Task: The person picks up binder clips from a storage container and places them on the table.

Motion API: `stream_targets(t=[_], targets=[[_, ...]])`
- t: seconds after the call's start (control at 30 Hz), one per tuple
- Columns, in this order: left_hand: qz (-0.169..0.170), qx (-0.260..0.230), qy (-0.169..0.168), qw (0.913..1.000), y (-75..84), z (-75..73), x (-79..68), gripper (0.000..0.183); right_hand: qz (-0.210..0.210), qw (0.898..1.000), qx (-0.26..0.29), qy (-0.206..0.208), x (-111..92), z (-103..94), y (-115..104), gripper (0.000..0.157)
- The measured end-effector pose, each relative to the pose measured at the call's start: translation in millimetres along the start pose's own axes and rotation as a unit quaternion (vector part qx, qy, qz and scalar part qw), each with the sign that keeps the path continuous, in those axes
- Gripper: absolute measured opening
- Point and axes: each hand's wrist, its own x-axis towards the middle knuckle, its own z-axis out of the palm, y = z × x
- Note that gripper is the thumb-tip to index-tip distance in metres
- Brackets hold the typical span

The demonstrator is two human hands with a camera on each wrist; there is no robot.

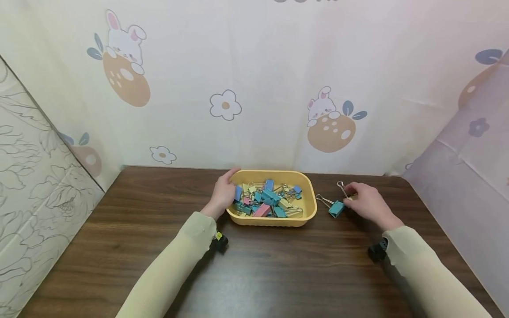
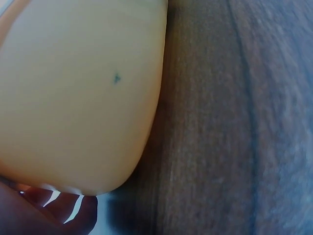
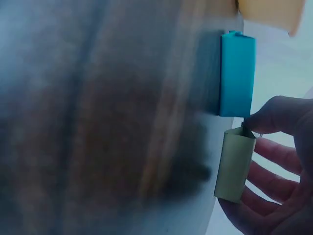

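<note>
A yellow plastic basket (image 1: 271, 223) stands on the table near the wall, filled with binder clips (image 1: 267, 196) in teal, blue, pink and yellow. My left hand (image 1: 221, 194) grips its left end; the left wrist view shows fingers (image 2: 80, 215) behind the basket wall (image 2: 83, 98). To the right of the basket, my right hand (image 1: 367, 201) holds a pale yellow binder clip (image 3: 235, 164) between thumb and fingers. Right beside that clip a large teal binder clip (image 1: 336, 209) lies on the table, its wire handles pointing toward the basket.
The dark wood-grain table (image 1: 278, 274) ends at a pale curtain (image 1: 262, 88) with printed rabbits and flowers. More printed cloth hangs at the left (image 1: 32, 176) and right sides. Small black wrist cameras sit under both sleeves.
</note>
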Motion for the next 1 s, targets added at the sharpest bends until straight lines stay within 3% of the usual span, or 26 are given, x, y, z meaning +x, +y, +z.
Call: stream_targets(t=[0.2, 0.47, 0.77, 1.0], targets=[[0.000, -0.006, -0.005, 1.0000, -0.3, 1.5, -0.7, 0.054, -0.002, 0.999, -0.009, -0.044, 5, -1.8, 6, 0.037], [-0.001, -0.006, 0.000, 1.0000, 2.2, -0.5, -1.8, 0.054, -0.007, 0.996, -0.039, -0.078, 5, -1.8, -11, 0.032], [0.000, -0.001, -0.001, 1.0000, 3.6, -1.2, -1.5, 0.053, -0.026, 0.998, -0.059, -0.028, 6, -10.9, -31, 0.028], [0.001, 0.011, 0.001, 0.9999, 1.7, -1.3, -2.1, 0.052, -0.076, 0.996, -0.047, 0.023, 9, -11.4, -71, 0.020]])
